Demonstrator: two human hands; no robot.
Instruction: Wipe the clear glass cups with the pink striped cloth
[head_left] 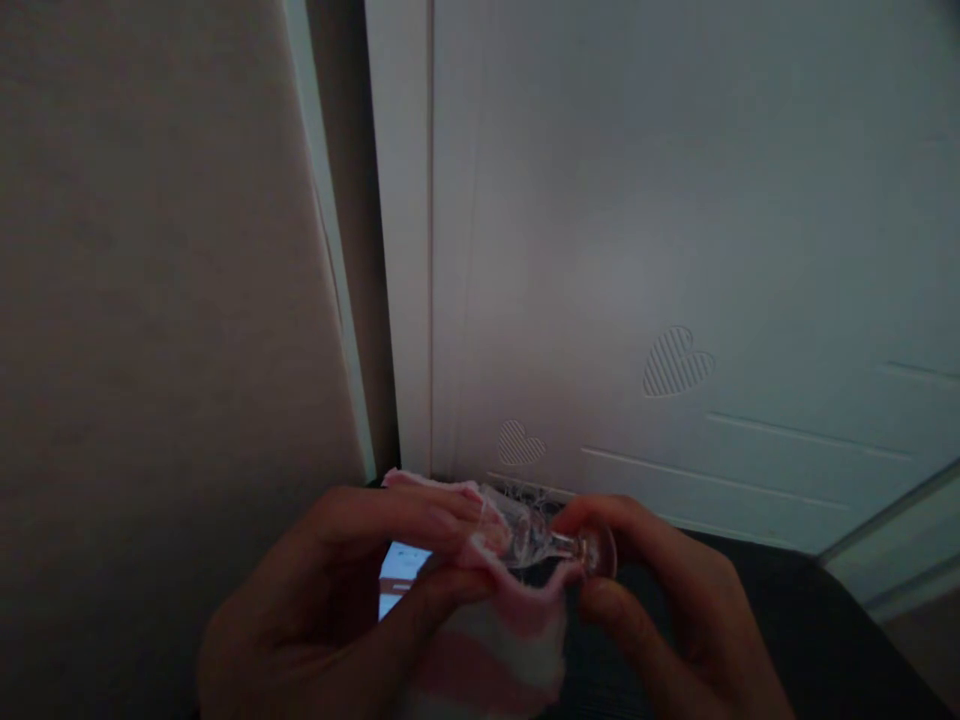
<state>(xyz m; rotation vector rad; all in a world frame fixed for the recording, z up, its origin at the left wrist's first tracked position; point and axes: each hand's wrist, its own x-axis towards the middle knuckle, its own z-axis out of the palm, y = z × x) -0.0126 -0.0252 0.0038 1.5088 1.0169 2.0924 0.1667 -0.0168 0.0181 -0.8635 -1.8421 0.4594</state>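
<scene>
My left hand is closed around a pink and white striped cloth, which wraps the bowl end of a small clear stemmed glass. The glass lies sideways between my hands. My right hand pinches the round foot of the glass between thumb and fingers. The scene is dim.
A white door with embossed heart shapes stands close ahead, and its frame runs beside a beige wall panel on the left. A small lit screen glows beneath my left hand. A dark surface lies at the lower right.
</scene>
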